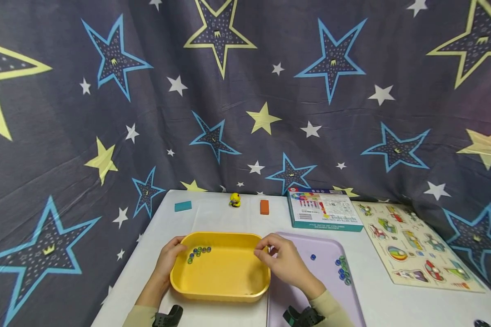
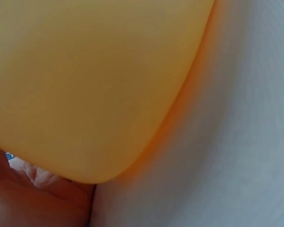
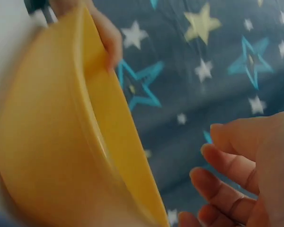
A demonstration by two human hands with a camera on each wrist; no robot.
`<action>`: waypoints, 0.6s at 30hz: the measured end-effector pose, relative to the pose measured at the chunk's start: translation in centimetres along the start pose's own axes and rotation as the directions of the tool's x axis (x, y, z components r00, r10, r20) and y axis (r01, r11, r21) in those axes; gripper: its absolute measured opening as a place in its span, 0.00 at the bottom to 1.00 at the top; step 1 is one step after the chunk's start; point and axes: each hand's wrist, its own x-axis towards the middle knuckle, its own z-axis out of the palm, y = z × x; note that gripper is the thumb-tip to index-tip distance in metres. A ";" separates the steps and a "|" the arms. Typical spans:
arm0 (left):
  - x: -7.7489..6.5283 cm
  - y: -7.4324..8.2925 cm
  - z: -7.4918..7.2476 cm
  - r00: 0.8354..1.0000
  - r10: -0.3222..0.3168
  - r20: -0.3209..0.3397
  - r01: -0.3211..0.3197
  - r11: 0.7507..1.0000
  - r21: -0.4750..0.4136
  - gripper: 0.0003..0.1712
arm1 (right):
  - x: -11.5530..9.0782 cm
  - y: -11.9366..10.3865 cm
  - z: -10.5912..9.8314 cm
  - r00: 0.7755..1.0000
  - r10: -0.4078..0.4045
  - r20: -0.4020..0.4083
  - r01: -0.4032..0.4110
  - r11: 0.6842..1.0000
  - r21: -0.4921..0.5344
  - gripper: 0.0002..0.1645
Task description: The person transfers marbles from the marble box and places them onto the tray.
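Observation:
A yellow plastic tray (image 1: 217,272) stands on the white table, with several blue and green glass marbles (image 1: 198,253) in its upper left part. My left hand (image 1: 168,260) grips the tray's left side, thumb over the rim; its fingers are partly hidden behind the wall. Over the tray's right rim is my right hand (image 1: 284,259). In the right wrist view its loosely bent fingers (image 3: 206,182) hold nothing and stand apart from the tray. Beneath that arm lies a flat purple tray (image 1: 288,290), bearing one lone blue marble (image 1: 313,257) and a cluster of marbles (image 1: 343,271) along its right edge.
Along the back are a teal block (image 1: 182,206), a small yellow toy figure (image 1: 235,200) and an orange block (image 1: 264,207). A flat game box (image 1: 325,210) and a wooden picture board (image 1: 417,247) lie on the right. A star-patterned curtain (image 1: 245,100) hangs behind the table.

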 end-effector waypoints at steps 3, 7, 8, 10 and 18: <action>0.0 0.0 0.0 1.000 0.008 0.002 -0.008 1.000 -0.007 0.19 | -0.1 -1.0 1.6 0.996 -0.058 0.067 0.057 0.998 0.024 0.03; 0.0 0.0 0.1 1.000 0.017 0.004 -0.017 1.000 0.001 0.19 | -0.2 -1.9 3.4 0.991 -0.059 0.123 0.057 0.998 0.017 0.04; 0.0 0.0 0.1 1.000 0.019 0.002 -0.019 1.000 0.005 0.19 | -0.2 -2.1 3.8 0.989 -0.052 0.136 0.051 0.999 0.009 0.04; 0.0 0.0 0.1 1.000 0.021 0.002 -0.021 1.000 0.011 0.19 | 0.0 -2.2 4.5 0.985 -0.037 0.170 0.040 0.999 -0.012 0.06; 0.0 -0.1 0.1 1.000 0.010 0.000 -0.010 1.000 0.029 0.19 | 1.3 -2.9 6.9 0.905 0.105 0.412 -0.028 0.981 -0.190 0.24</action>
